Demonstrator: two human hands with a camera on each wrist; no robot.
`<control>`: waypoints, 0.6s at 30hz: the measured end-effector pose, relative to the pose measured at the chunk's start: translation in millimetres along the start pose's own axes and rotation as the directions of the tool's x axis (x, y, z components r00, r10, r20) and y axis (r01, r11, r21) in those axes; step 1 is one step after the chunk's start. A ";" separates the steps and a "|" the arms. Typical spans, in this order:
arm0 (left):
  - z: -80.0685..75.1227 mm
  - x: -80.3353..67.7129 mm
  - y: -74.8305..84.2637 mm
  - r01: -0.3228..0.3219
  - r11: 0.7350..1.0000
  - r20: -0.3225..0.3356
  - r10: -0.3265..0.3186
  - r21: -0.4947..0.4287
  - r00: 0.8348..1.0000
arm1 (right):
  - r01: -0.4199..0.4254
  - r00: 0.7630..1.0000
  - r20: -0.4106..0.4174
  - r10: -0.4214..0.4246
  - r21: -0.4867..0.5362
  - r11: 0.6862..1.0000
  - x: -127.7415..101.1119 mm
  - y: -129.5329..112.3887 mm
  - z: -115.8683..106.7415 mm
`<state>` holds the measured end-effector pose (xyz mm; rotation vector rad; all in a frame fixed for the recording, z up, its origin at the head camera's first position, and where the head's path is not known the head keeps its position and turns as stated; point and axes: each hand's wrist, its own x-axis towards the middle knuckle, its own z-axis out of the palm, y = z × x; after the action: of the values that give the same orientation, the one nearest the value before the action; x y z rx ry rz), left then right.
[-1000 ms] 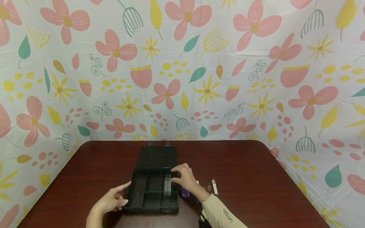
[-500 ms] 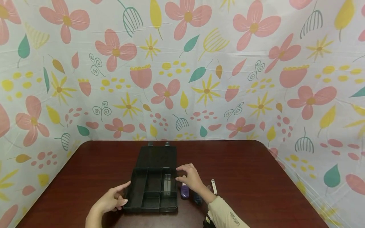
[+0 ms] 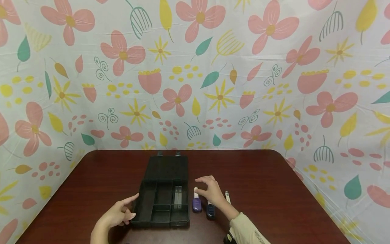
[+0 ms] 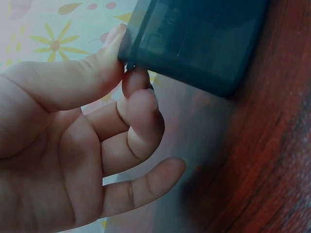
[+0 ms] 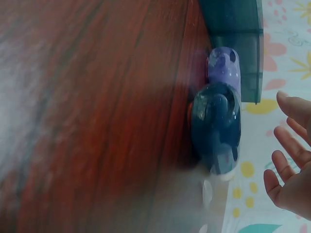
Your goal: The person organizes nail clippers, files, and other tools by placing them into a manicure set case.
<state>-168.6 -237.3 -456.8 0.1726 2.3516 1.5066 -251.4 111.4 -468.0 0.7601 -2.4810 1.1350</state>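
The black organizer box (image 3: 161,203) lies open on the dark red table (image 3: 274,189), its lid (image 3: 166,167) folded flat on the side away from the person. The tray is split into several compartments. One item shows inside: a grey oblong piece (image 3: 178,197) lying lengthwise in the narrow compartment nearest the right hand. The other compartments appear dark; whether they hold anything cannot be told.

The left hand (image 3: 117,213) is at the tray's near left corner. In the left wrist view the thumb and one fingertip (image 4: 138,80) touch the box edge (image 4: 194,43); the remaining fingers are loosely curled and hold nothing.

The right hand (image 3: 211,191) hovers over the table just right of the box, fingers relaxed and slightly spread, holding nothing. Directly below its fingertips lie two small capsule-shaped items side by side: a purple one (image 3: 196,203) closer to the box, and a dark blue one (image 3: 210,210) under the palm. The right wrist view shows the purple one (image 5: 223,65) just beside the tray wall, and the blue one (image 5: 216,126) against it. A small white piece (image 3: 227,196) lies beyond the hand's outer edge.
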 end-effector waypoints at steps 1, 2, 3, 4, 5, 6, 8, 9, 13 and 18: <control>0.0 -0.1 0.0 0.000 1.000 0.000 0.000 0.000 1.000 | -0.008 1.000 -0.001 0.008 0.000 1.000 -0.7 0.1 -1.5; -0.1 -0.2 -0.1 0.000 1.000 -0.001 0.000 0.000 1.000 | -0.015 1.000 -0.005 0.015 0.000 1.000 -1.4 0.3 -2.9; -0.2 -0.3 -0.1 0.000 1.000 0.000 0.000 -0.001 1.000 | -0.023 1.000 -0.007 0.023 0.004 1.000 -2.2 0.7 -4.4; -0.2 -0.3 -0.2 0.000 1.000 0.001 0.000 -0.002 1.000 | -0.028 1.000 -0.012 0.028 0.004 1.000 -3.0 1.3 -6.0; -0.2 -0.3 -0.2 0.000 1.000 0.002 0.000 -0.002 1.000 | -0.035 0.999 -0.017 0.035 0.006 0.999 -3.9 1.5 -7.9; -0.3 -0.3 -0.3 0.000 1.000 0.004 0.000 -0.003 1.000 | -0.041 0.999 -0.022 0.041 -0.003 0.999 -4.9 2.3 -9.6; -0.4 -0.3 -0.5 0.000 1.000 0.007 0.000 -0.004 1.000 | -0.051 0.998 -0.034 0.050 -0.013 0.999 -7.5 4.0 -13.3; -0.5 -0.2 -0.6 -0.001 1.000 0.009 0.001 -0.005 1.000 | -0.055 0.998 -0.041 0.055 -0.013 0.998 -8.9 4.8 -15.3; -0.7 0.4 -0.8 -0.008 1.000 0.013 0.008 -0.011 1.000 | -0.080 0.995 -0.067 0.078 -0.022 0.997 -15.2 9.1 -22.9; -1.0 0.3 -1.1 -0.003 1.000 0.014 0.003 -0.015 1.000 | -0.112 0.991 -0.079 0.111 -0.008 0.994 -22.9 15.0 -31.5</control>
<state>-169.1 -238.6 -457.5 0.1832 2.3296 1.5186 -239.8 151.4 -467.8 0.5678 -2.4892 1.1636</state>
